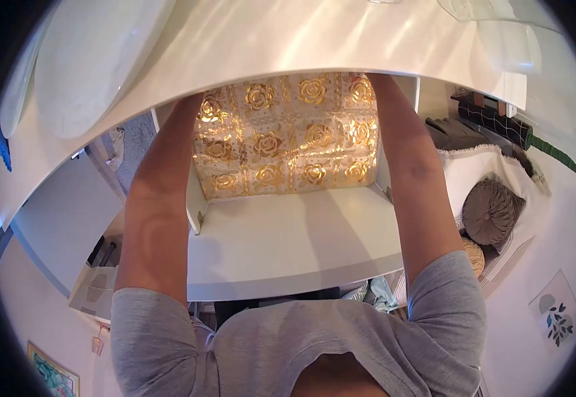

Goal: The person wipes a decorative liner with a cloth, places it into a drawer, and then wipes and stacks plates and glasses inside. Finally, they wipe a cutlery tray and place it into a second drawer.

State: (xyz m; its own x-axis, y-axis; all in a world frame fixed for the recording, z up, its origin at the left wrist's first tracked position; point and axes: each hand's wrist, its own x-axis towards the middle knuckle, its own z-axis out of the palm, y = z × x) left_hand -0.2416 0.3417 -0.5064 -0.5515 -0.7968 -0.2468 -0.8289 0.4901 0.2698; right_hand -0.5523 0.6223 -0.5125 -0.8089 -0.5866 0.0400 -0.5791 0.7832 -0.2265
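A clear sheet patterned with shiny gold roses point(288, 135) lies over the back part of a pulled-out white drawer point(281, 231). Both my arms reach into this drawer, one along each side. My left hand is hidden beneath the edge of the white tabletop point(288, 40), near the sheet's far left corner. On the other side, my right hand disappears under the same edge by the far right corner. Neither set of fingers shows, so what they touch cannot be made out. The front part of the drawer floor is bare white.
White oval dishes point(96, 59) stand at the tabletop's left, and clear glassware point(509, 46) is at its right. A round brown cushion point(490, 210) rests on a white-covered seat to the right. An open white door or panel point(70, 212) is at left.
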